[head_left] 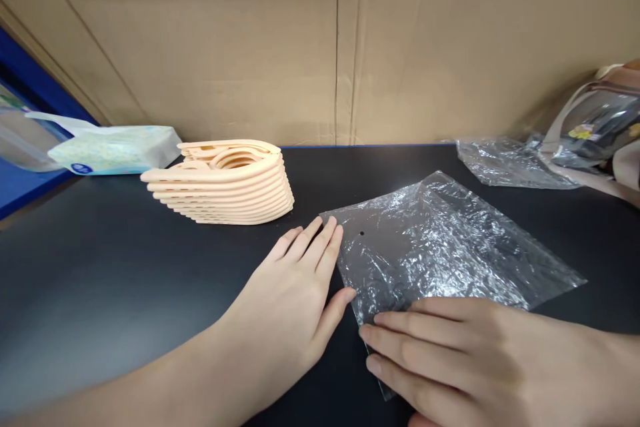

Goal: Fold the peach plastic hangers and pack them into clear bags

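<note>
A clear plastic bag (450,240) lies flat and wrinkled on the black tabletop, with a small dark hole near its left corner. My left hand (295,293) rests at the bag's left edge, fingers stretched out and fingertips touching its corner. Over the near part of the bag lies my right hand (450,353), its fingers extended and flat, covering some of the near edge. Left of the bag stands a neat stack of peach-coloured plastic clothes hangers (225,187), apart from both hands.
A tissue pack (120,150) sits at the back left beside a blue frame (45,80). Another clear plastic bag (505,163) lies at the back right, next to a transparent bag with straps (595,123). A cardboard wall (240,40) closes off the back of the black table (100,280).
</note>
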{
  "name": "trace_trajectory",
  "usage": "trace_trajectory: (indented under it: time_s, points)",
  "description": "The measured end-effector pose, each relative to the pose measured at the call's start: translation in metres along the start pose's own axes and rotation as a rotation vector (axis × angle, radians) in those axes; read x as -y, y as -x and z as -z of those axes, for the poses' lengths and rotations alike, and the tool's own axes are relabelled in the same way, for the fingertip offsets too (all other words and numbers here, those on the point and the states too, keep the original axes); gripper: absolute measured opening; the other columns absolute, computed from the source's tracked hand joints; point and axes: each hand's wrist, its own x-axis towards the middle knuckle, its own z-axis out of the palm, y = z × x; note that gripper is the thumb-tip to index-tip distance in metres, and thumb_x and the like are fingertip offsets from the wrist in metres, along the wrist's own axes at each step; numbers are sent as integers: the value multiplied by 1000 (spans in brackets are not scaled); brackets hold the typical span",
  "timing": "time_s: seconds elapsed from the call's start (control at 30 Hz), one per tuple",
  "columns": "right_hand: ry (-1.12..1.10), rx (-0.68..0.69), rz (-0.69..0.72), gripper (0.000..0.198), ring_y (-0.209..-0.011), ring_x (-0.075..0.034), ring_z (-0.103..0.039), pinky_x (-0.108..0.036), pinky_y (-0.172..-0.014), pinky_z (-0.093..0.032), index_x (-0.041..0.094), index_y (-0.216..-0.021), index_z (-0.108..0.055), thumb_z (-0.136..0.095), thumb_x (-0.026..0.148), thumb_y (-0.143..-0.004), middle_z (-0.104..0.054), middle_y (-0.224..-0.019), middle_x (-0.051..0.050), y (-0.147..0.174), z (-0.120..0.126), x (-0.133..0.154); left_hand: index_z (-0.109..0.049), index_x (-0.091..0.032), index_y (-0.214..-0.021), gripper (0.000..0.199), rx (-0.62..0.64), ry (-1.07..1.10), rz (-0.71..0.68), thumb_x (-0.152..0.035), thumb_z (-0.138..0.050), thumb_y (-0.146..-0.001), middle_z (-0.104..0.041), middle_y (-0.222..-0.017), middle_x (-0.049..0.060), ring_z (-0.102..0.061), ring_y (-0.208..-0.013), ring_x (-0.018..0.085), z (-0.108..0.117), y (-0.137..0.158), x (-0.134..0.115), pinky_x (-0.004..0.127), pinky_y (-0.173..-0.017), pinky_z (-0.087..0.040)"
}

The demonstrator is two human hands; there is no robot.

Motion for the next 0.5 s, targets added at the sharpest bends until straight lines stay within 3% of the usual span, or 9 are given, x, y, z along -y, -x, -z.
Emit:
trace_trajectory:
  time_s: [0.17,0.3,0.5]
  points:
    - [-28,18,-3,36,-104,-15,-66,-27,-93,-52,15,-113,-71,-42,32,-102,-73,-118,-1,1,-1,1,-45,6,-141,59,42,-47,-1,-33,-31,-99,-41,-147,25,-44,-136,38,-4,3,-2,55,-103,-47]
    - [-104,28,-12,35,-109,-17,-65,-29,-100,-48,14,-118,-68,-39,23,-101,-70,-125,-5,3,-2,1,-33,4,-148,67,151,23,40,-41,-29,-99,-26,-154,24,-32,-142,37,-2,4,-1,56,-108,-42]
    - [-273,201,15,35,-114,-18,-64,-28,-91,-54,18,-121,-66,-42,32,-101,-67,-130,-6,-4,15,-8,-12,-2,-154,85,372,149,111,-62,-27,-95,-3,-159,17,-10,-148,35,9,3,3,57,-115,-29]
